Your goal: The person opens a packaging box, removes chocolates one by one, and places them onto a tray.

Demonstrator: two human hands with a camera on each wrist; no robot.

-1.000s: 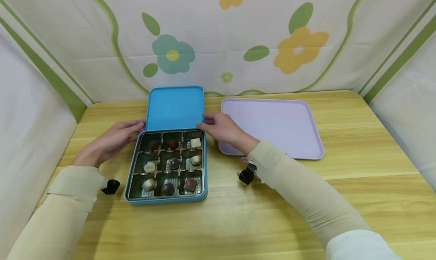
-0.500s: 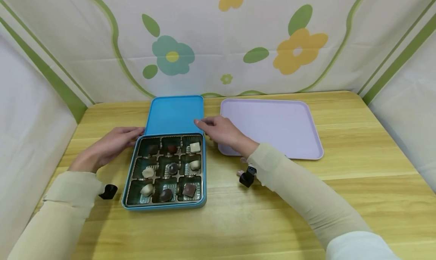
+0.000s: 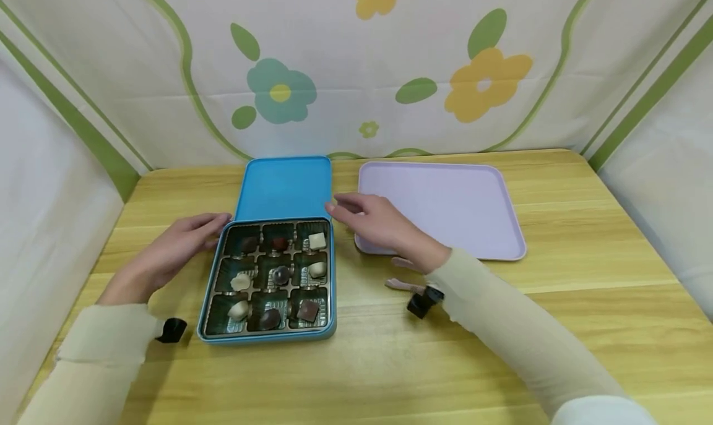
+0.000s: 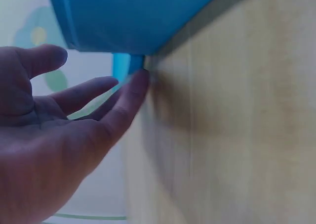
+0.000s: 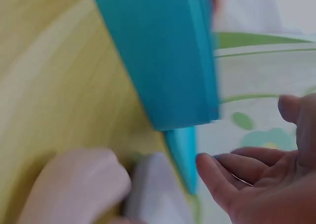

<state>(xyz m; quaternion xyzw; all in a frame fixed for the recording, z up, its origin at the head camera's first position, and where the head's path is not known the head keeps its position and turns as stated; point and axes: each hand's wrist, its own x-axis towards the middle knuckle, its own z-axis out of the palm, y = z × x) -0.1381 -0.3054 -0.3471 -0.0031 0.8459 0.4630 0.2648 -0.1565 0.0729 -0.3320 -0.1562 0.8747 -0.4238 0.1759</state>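
Note:
A blue square tin [image 3: 273,338] stands on the table with a divided tray inside. Each compartment has a chocolate, among them a white square chocolate [image 3: 317,241] and a brown square chocolate [image 3: 307,310]. Behind the tin, its blue lid [image 3: 285,188] lies back on the table. My left hand [image 3: 167,252] is at the rear left corner, fingers extended; whether a fingertip touches the lid I cannot tell. Beside the rear right corner, my right hand [image 3: 381,224] holds nothing. In the right wrist view, its relaxed fingers [image 5: 217,182] are apart from the tin.
A lilac tray [image 3: 445,211] lies right of the lid, partly behind my right hand. Two pink prongs [image 3: 402,284], perhaps of tongs, show under my right wrist. A flowered white curtain [image 3: 345,60] closes off the table's back edge.
The lid has gone down from slightly raised to flat, and the tin sits slightly nearer to me. My right hand has come off the lid to the right; my left has drawn back slightly.

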